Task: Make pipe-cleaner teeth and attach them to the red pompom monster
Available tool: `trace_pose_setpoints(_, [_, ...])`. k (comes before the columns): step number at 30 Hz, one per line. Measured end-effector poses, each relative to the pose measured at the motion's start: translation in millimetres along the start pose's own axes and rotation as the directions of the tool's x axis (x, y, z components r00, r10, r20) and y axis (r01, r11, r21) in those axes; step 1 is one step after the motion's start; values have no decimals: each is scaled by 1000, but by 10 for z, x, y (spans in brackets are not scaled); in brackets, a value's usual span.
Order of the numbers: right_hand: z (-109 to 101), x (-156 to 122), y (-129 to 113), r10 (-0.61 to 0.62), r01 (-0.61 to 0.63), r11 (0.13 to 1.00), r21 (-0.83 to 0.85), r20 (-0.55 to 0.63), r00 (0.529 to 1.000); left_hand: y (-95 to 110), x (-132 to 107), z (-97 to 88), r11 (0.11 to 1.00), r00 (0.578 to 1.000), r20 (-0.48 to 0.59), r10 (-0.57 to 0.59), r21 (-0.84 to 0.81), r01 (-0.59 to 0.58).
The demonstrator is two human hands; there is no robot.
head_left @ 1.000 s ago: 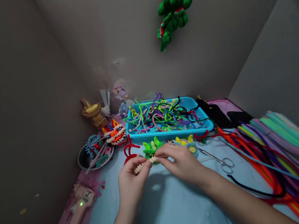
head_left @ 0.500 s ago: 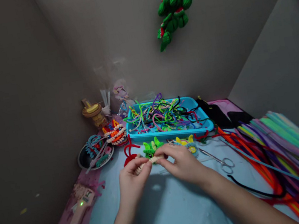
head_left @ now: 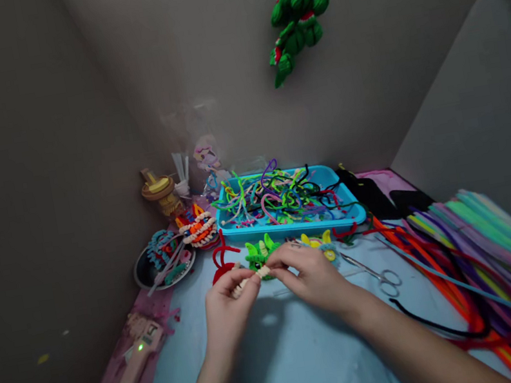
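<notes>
My left hand (head_left: 229,310) and my right hand (head_left: 311,277) meet over the light blue mat (head_left: 283,357), both pinching a short coiled cream pipe cleaner (head_left: 250,279). The left fingers grip its left end, the right fingers its right end. Just behind the hands sit a green pipe-cleaner figure (head_left: 259,255), a red curled pipe cleaner (head_left: 220,259) and a yellow and blue figure (head_left: 323,245).
A turquoise tray (head_left: 351,211) of tangled pipe cleaners stands behind. Scissors (head_left: 377,275) lie to the right, beside a big fan of long coloured pipe cleaners (head_left: 481,252). A dish (head_left: 145,275) with craft pieces and a glue gun (head_left: 137,361) are at left. A green ornament (head_left: 298,8) hangs on the wall.
The hands stay together on the cream coil; the fingers shift slightly as they work it. Nothing else has moved.
</notes>
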State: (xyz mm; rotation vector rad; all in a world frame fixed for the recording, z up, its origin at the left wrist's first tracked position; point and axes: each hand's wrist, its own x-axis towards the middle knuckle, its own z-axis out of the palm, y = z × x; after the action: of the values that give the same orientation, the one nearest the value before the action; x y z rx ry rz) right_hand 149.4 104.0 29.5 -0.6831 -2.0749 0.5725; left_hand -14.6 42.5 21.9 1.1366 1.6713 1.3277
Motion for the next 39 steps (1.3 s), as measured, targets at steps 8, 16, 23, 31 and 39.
trace_pose_setpoints(8, [29,-8,-17,-5,3,999,35,42,999,66,-23,8,979,982,110,155,118,-168])
trace_pose_setpoints(16, [4,-6,-5,-13,10,999,47,52,999,81,-18,-3,979,986,104,129,144,-143])
trace_pose_setpoints(23, [7,-18,11,0,-3,998,63,49,999,72,-23,-11,983,986,110,127,118,-139])
trace_pose_setpoints(31, [-30,-13,-2,36,-38,998,53,39,999,54,-17,8,989,987,90,133,51,-138])
trace_pose_setpoints(39, [-12,-10,-24,6,-10,996,92,42,999,17,-14,16,981,979,117,166,81,-176])
